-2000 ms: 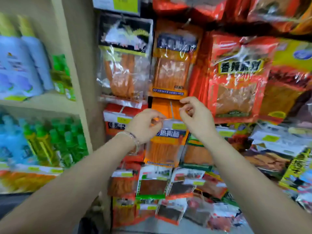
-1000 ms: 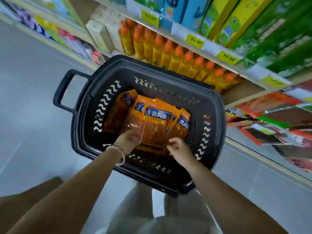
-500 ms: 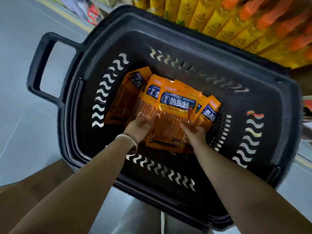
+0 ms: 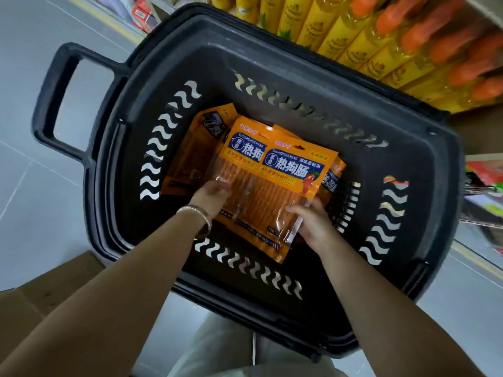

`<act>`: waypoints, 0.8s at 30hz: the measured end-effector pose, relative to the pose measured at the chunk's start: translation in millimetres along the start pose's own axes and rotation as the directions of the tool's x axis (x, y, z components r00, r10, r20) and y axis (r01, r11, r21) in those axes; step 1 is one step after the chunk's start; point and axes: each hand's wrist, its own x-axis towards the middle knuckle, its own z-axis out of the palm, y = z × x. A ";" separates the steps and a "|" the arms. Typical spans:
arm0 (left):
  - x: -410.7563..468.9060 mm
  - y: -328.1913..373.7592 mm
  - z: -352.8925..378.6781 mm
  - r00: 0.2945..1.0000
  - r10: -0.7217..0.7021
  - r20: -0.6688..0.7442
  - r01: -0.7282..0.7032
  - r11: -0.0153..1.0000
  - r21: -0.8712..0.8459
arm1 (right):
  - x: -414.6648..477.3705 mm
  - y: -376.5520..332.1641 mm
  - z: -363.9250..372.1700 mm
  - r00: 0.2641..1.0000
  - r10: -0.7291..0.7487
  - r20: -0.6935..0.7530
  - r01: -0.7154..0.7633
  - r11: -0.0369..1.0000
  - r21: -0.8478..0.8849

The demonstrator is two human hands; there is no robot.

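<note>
Orange foil everywhere: a stack of packets point(image 4: 239, 164) lay fanned on the floor of the black basket point(image 4: 272, 36), and the top packet point(image 4: 288, 191) sat skewed across it, its near corner hanging off the pile. The right hand point(image 4: 313, 227) had that packet's right edge pinched, thumb on top, fingers under. The left hand point(image 4: 215, 198) was curled in at the stack's left side with its fingertips lost under the glossy film, so I couldn't tell whether it gripped or merely pressed.

The risk, to my eye, was slick plastic on slick plastic. A one-sided lift from that thin edge could twist the packet, slip it out of the pinch, or drag its neighbours askew. A hard squeeze might crease the clear window or snap the sticks inside. The basket's slotted wall also sat close beside the right knuckles, an easy snag.
</note>
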 end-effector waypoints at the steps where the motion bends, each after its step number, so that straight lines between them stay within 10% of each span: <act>1: 0.4 0.3 -0.3 1.000 0.003 -0.001 -0.003 1.000 -0.015 | -5.3 -4.8 1.5 0.998 -0.009 0.068 0.007 1.000 0.024; 7: 0.4 7.1 -6.4 0.990 0.080 0.115 -0.065 0.989 -0.131 | -18.2 -19.1 16.5 0.927 0.021 0.374 -0.033 0.999 0.026; 17: 17.4 3.4 -0.9 0.998 0.038 -0.042 -0.037 0.999 0.024 | 38.3 -19.2 10.9 0.925 -0.149 -0.350 0.126 0.988 -0.089; 24: 30.3 -0.8 -8.8 0.986 -0.053 -0.157 0.036 0.993 -0.113 | 63.1 -11.3 5.2 0.959 -0.012 -0.283 -0.001 0.999 -0.046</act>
